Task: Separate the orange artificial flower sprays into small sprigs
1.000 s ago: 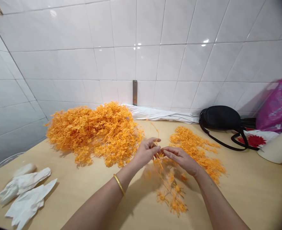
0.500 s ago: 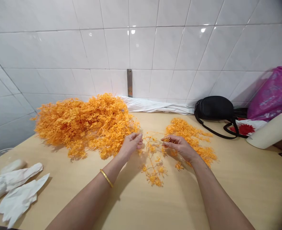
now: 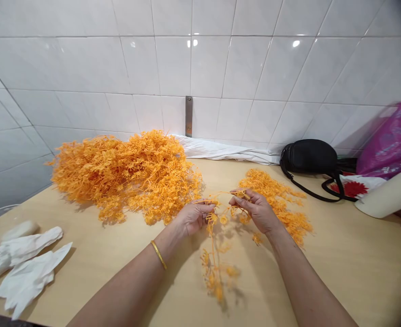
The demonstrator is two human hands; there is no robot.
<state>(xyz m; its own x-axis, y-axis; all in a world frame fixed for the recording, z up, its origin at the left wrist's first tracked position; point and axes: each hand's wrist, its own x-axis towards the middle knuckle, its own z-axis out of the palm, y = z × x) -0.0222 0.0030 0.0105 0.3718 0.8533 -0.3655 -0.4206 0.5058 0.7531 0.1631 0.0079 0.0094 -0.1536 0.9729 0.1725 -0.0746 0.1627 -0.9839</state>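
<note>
Between my hands hangs an orange artificial flower sprig (image 3: 214, 259) with thin stems and small spiky blossoms, its lower end blurred. My left hand (image 3: 195, 218) pinches it near the upper stem, fingers closed. My right hand (image 3: 253, 206) is closed on another part of the same sprig, at the right. Left of my left hand lies a large heap of orange sprigs (image 3: 125, 177). A smaller pile of orange sprigs (image 3: 278, 200) lies just behind and beside my right hand.
Crumpled white tissues (image 3: 33, 272) lie at the left front. A black bag (image 3: 309, 156) with a strap, a cream cylinder (image 3: 389, 195) and a purple plastic bag (image 3: 391, 141) stand at the right. White cloth (image 3: 227, 152) runs along the tiled wall behind the wooden table (image 3: 339, 254).
My left hand has moved right and slightly nearer, and the sprig has been lifted and now hangs lower in view. My right hand stays near its place. The view has shifted slightly.
</note>
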